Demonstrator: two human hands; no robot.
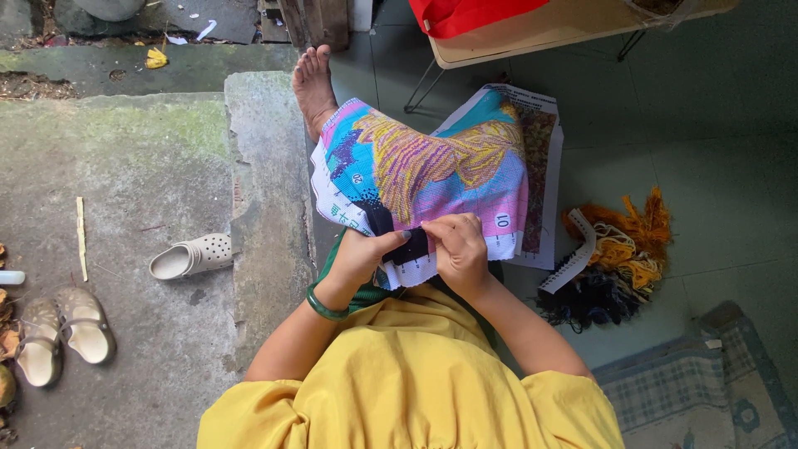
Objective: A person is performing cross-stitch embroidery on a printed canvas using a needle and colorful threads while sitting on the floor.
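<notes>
**One canvas, two hands, three shoes**

Seen from above: one cross-stitch canvas (432,170), patterned in pink, blue, yellow and purple, draped over a raised knee, lower edge at the lap. Left hand (359,259) gripping that lower edge from the left, thumb on top, grip pressed onto the cloth; one green bangle (324,306) at its wrist. Right hand (459,249) just beside it, fingertips pressed together, pinching the same edge of the canvas; needle or thread between them too small to tell. One bare foot (313,83) resting on the stone step (266,166). One heap of thread skeins (619,258), orange, yellow and dark, on the tiled floor to the right, one white card strip lying across it. Three pale shoes on the concrete at left: one clog (191,256) alone, two sandals (60,333) side by side. One checked mat (706,391) at lower right. One red cloth (465,15) on a desk (540,37) at top.
</notes>
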